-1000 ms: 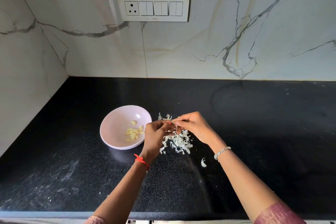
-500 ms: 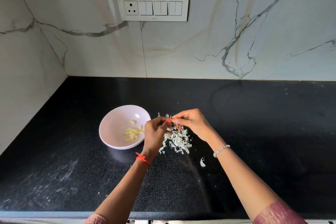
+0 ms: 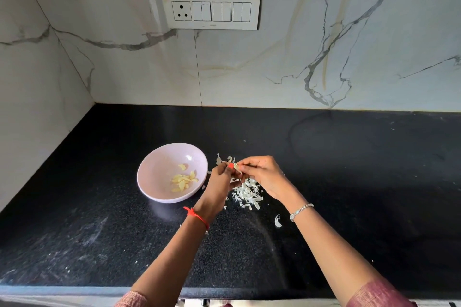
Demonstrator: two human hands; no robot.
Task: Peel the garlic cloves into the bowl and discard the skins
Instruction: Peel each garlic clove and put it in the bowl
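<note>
Pale garlic clove — small, papery — between left hand and right hand

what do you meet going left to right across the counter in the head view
bowl → left hand → garlic clove pinched by both hands → right hand → bracelet
</note>
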